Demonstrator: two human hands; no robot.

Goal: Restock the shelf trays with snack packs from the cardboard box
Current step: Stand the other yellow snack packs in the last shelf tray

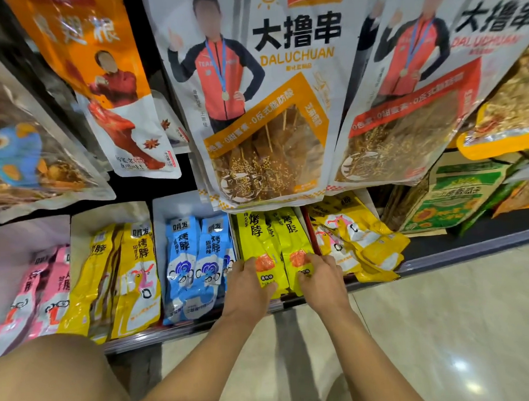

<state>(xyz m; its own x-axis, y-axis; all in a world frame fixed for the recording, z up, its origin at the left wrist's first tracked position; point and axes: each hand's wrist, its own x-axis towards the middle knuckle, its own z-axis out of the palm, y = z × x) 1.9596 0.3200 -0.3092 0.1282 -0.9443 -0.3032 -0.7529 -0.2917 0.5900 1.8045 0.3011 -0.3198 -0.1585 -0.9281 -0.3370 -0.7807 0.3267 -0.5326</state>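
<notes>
Left hand [248, 280] and right hand [322, 278] lie side by side on the lime-yellow snack packs [269, 239]. Their fingers are lightly bent and spread on the wrappers, pressing rather than closing round anything. The packs stand in a tight row in their tray, lower ends reaching the front edge of the shelf [459, 255], between the blue packs [196, 258] and a red divider [310, 231]. The likely risk is that the slick film lets a pack slide forward over that front edge once the pressure comes off. A hard push could also shove the row askew toward the loose yellow packs [359, 241] beyond the divider (those lie untidily). Glossy, flat and soft-looking, each lime-yellow pack carries dark lettering and an orange patch low down.
</notes>
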